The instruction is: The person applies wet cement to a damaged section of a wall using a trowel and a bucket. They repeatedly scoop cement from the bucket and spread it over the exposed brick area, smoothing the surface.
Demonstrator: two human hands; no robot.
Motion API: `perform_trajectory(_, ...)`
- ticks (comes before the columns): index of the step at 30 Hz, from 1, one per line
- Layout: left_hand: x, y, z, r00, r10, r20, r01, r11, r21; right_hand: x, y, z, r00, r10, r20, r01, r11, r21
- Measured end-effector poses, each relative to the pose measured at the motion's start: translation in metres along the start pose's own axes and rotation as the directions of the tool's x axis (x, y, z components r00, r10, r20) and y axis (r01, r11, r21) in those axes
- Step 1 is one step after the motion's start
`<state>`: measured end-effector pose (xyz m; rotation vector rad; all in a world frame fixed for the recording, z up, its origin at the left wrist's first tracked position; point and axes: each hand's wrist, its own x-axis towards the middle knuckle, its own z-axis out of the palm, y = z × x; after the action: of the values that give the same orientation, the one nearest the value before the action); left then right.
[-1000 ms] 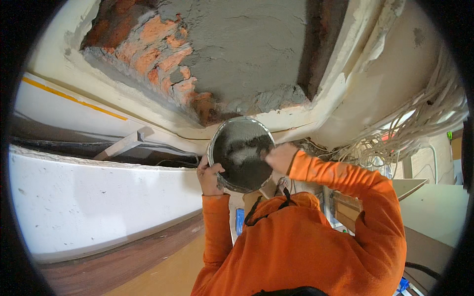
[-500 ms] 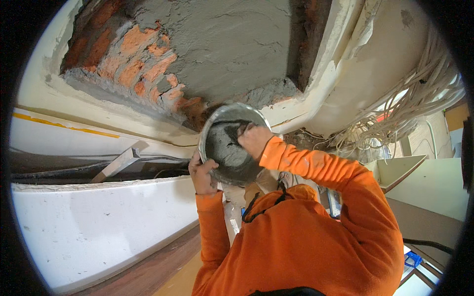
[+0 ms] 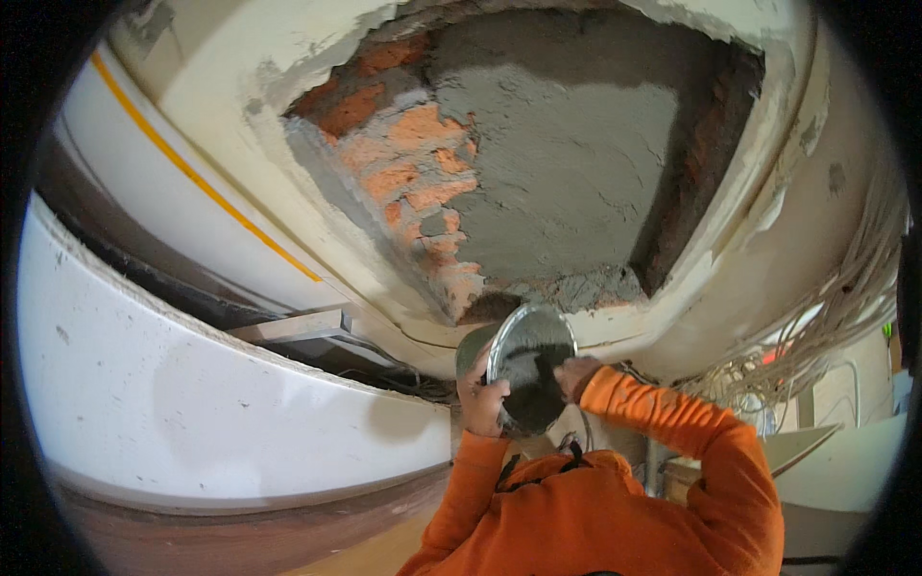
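Note:
A round grey bucket (image 3: 474, 351) is tilted in front of me, its mouth facing right, with wet grey mortar (image 3: 520, 371) inside. My left hand (image 3: 483, 403) holds it at the left, thumb over the rim. My right hand (image 3: 576, 376) is closed at the right side of the bucket's mouth. A dark shape beside those fingers may be a tool, but I cannot make it out. Just beyond the bucket lies a wall recess, its back coated in grey mortar (image 3: 576, 173). Bare orange brick (image 3: 408, 182) shows along the recess's left side.
A white panel (image 3: 240, 413) runs along the left, with a dark gap behind it where a pale bar (image 3: 293, 327) lies. Loose cables (image 3: 816, 336) hang in a tangle at the right. A pale board (image 3: 845, 461) stands at the lower right.
My view has shifted, so the recess shows more fully. The bucket has tipped to the right, and my right hand has come from inside it to the right side of its mouth.

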<state>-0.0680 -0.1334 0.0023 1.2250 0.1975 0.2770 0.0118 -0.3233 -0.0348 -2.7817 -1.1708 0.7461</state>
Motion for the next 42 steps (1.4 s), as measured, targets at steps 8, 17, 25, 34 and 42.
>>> perform_trajectory(8, -0.038, -0.01, -0.022, 0.996, -0.007, 0.091, -0.006, 0.991, 0.136, 0.013, -0.001, 0.099, 0.941, -0.339, 0.009, 0.255, 0.725, 0.639)
perform_trajectory(17, -0.088, -0.006, -0.039, 0.939, -0.082, -0.335, 0.135, 0.981, 0.14, -0.044, -0.009, 0.068, 0.959, -0.1, -0.265, 0.179, 0.939, 0.293)
perform_trajectory(25, -0.086, -0.014, -0.046, 0.946, 0.193, -0.26, -0.1, 0.938, 0.333, -0.063, -0.02, 0.047, 0.983, -0.136, -0.124, 0.153, 0.979, 0.138)
perform_trajectory(34, -0.095, -0.019, -0.083, 0.931, -0.012, -0.364, 0.001, 1.0, -0.031, -0.036, -0.026, 0.088, 0.937, -0.266, -0.228, 0.295, 0.95, 0.103)
perform_trajectory(42, -0.115, -0.009, -0.115, 0.876, -0.053, -0.479, -0.001, 0.994, -0.111, -0.039, -0.067, 0.058, 0.959, -0.243, -0.144, 0.246, 0.969, 0.003)
